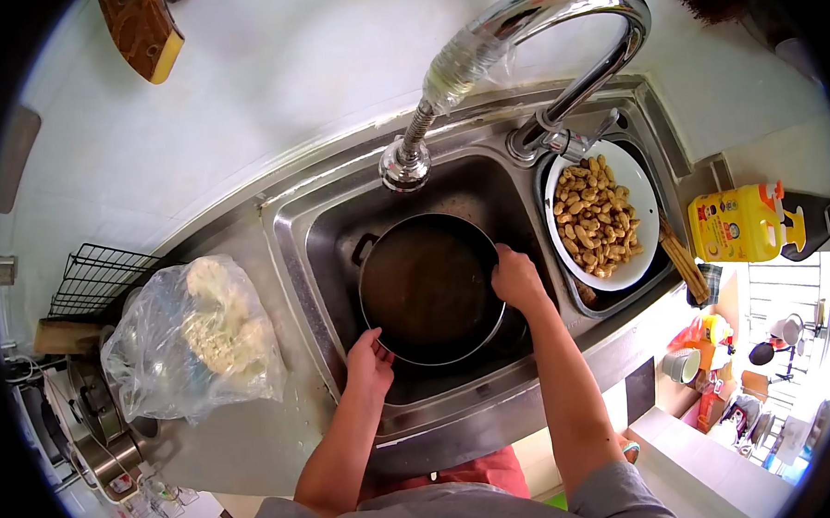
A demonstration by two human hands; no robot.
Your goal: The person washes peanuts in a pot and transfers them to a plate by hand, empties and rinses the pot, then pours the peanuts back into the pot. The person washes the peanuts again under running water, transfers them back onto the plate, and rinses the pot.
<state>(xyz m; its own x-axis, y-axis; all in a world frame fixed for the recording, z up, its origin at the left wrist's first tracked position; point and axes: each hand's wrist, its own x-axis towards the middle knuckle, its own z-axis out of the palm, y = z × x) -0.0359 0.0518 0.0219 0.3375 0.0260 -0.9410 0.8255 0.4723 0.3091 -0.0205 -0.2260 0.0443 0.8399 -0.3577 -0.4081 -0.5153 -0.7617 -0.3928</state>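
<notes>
A round dark pot [427, 291] with murky brown liquid sits in the larger sink basin [325, 207]. At its lower left rim, my left hand [370, 361] is closed on the edge, fingers partly hidden beneath. My right hand [516, 275] grips the pot's right side, where the handle is covered by the fingers. The opposite handle shows at the upper left. Above the pot hangs the faucet's spray head [404, 165]; no water is seen coming from it. To the right, a white bowl of peanuts [598, 216] rests over the smaller basin.
A clear plastic bag holding a cauliflower-like vegetable [205, 333] lies on the left counter. The curved faucet [601, 66] arches behind the sink. Chopsticks [684, 264] and a yellow bottle [733, 224] are at the right. A wire rack [101, 277] stands far left.
</notes>
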